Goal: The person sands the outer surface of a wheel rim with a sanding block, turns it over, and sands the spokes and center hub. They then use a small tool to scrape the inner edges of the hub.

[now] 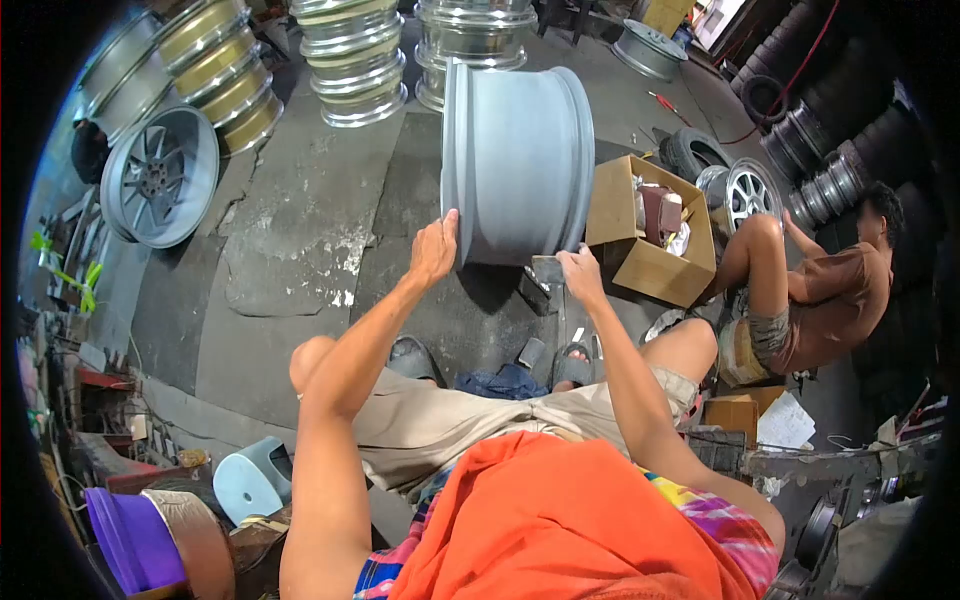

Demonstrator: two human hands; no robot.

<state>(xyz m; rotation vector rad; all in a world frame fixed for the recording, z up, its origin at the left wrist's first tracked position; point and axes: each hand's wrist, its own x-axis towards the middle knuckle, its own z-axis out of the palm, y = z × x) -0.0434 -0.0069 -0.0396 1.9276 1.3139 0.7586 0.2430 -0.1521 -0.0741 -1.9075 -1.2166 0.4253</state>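
Note:
A grey-primed wheel rim (520, 160) stands upright on its tread in front of me, its barrel facing me. My left hand (435, 252) is closed on the near left edge of the rim, thumb against the lip. In my right hand (580, 272), a small flat grey sanding pad (547, 268) is pinched at the rim's lower right edge. A dark block (533, 292) sits just below the pad. Between my feet lie a dark blue cloth (500, 383) and another small grey pad (531, 351).
An open cardboard box (650, 275) with assorted items stands right of the rim. Beyond it, a person (835, 290) sits low beside a spoked wheel (750, 190). Stacked rims (350, 60) line the back; another grey wheel (160, 178) leans at left. A light blue stool (250, 483) is at lower left.

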